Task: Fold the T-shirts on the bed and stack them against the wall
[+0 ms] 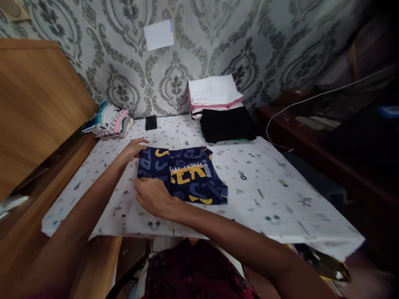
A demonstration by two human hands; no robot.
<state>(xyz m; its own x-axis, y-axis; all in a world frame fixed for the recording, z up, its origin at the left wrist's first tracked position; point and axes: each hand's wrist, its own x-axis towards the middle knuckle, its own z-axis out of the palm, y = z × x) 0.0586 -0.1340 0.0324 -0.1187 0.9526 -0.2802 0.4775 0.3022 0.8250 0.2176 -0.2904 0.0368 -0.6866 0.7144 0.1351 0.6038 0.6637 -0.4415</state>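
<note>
A navy garment with yellow and grey lettering [193,178] lies on the white patterned cloth [264,207], its left part folded over. My left hand [134,150] is at its far left corner, thumb and fingers pinching the edge, with the index finger stretched out. At the near left corner, my right hand [152,195] is closed on the garment's edge, its fingertips partly hidden.
Behind the garment are a black folded stack [229,124] and a white and pink stack [215,91]. Small folded clothes [114,122] and a dark phone-like object [151,122] are at the back left. A wooden panel [40,108] stands left.
</note>
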